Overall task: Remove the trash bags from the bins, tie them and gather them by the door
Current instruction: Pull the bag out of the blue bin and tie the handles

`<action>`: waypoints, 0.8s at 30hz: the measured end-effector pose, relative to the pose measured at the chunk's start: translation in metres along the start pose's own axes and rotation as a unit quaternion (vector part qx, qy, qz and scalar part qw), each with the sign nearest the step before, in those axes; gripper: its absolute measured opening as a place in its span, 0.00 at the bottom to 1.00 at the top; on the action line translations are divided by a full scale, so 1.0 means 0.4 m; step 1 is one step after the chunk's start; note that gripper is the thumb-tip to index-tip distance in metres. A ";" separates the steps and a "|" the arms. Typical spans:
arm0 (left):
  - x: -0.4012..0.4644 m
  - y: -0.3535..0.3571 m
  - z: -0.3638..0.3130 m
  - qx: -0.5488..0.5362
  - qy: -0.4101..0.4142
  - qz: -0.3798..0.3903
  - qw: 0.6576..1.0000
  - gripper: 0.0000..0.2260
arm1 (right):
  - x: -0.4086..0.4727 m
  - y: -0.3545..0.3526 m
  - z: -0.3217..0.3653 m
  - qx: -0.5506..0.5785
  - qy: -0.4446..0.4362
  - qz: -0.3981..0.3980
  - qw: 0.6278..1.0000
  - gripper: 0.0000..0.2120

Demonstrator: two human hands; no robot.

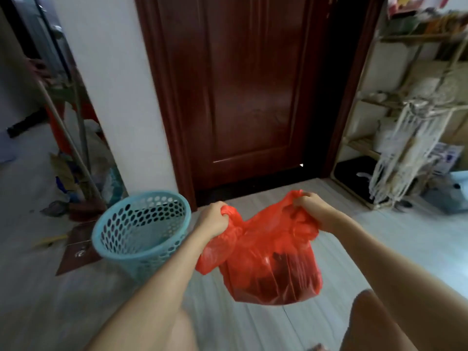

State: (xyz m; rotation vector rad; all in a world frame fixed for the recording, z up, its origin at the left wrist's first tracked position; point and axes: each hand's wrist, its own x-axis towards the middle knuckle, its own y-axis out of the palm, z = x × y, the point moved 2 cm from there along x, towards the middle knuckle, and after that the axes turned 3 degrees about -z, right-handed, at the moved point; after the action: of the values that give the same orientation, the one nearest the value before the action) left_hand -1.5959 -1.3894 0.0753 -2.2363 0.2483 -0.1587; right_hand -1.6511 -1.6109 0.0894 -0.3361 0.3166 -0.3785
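Red trash bag point(268, 259) hangs low-center of frame, clear of the floor, dark stuff bulging in its bottom. My left hand point(214, 220) is fisted tight on one bunched corner of the mouth, my right hand point(307, 203) has fingers curled and pinching the other corner, mouth stretched between them & not tied yet.

Blue mesh bin point(140, 233) sits just left of the bag, unlined, tilted a bit. Dark red door point(248, 92) is straight ahead, upper center, floor in front of it bare. Wire shelf rack point(410, 127) at right edge, broom handle point(68, 140) + clutter at left.

Risks, imo: plastic looks thin, so yanking the corners apart could tear it or split the side w/ the load. If one fist slips, mouth drops open & contents spill on the floor. Corners look short for a knot, so it may come out loose. Swinging left could knock the bin over.
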 end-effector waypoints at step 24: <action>0.104 0.235 -0.161 -0.220 0.017 0.133 0.966 0.24 | 0.039 -0.216 -0.179 -0.082 0.021 -0.079 0.993 0.44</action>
State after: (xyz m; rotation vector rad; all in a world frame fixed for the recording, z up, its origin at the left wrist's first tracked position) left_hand -1.5800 -1.5053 0.0434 -2.6088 0.6524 0.0058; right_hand -1.6893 -1.7113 0.0539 -0.5167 0.3641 -0.5178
